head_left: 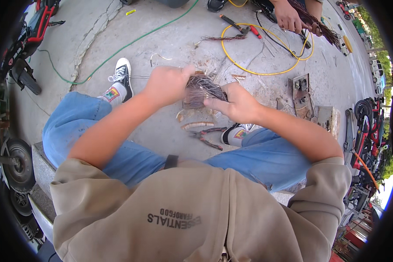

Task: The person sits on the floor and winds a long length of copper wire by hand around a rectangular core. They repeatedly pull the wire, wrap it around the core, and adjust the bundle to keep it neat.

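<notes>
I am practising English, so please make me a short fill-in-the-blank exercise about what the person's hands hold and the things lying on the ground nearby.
1. The left hand and the right hand both grip a bundle of thin ____.
2. On the concrete ground, between the two sneakers, lies a pair of ____ with red handles.
3. The looped cable farther ahead is ____ in colour.
4. The long thin cable crossing the ground is ____.

Missing words: wires; pliers; yellow; green
</notes>
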Action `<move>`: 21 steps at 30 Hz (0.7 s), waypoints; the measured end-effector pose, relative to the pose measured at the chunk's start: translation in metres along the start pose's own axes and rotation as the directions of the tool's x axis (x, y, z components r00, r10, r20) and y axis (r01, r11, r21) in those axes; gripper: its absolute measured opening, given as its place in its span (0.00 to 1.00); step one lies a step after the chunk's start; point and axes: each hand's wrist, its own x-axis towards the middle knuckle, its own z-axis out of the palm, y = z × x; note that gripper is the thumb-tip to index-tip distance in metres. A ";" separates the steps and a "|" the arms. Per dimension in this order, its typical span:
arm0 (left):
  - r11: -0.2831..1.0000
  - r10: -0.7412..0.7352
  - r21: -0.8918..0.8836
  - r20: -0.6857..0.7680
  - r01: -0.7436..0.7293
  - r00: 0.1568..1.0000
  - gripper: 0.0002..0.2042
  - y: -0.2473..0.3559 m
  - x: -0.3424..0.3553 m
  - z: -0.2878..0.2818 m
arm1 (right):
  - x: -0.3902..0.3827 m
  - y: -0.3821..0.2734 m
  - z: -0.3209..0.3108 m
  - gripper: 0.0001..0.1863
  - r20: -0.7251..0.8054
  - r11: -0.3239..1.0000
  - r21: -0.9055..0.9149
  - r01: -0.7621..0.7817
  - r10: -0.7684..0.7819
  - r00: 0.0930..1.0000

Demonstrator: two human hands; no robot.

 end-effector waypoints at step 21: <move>-0.045 0.449 -0.306 0.844 0.951 0.293 0.20 -0.001 -0.013 -0.043 | -0.034 -0.008 -0.065 0.19 0.444 -0.196 -0.801 0.565 -0.828 0.342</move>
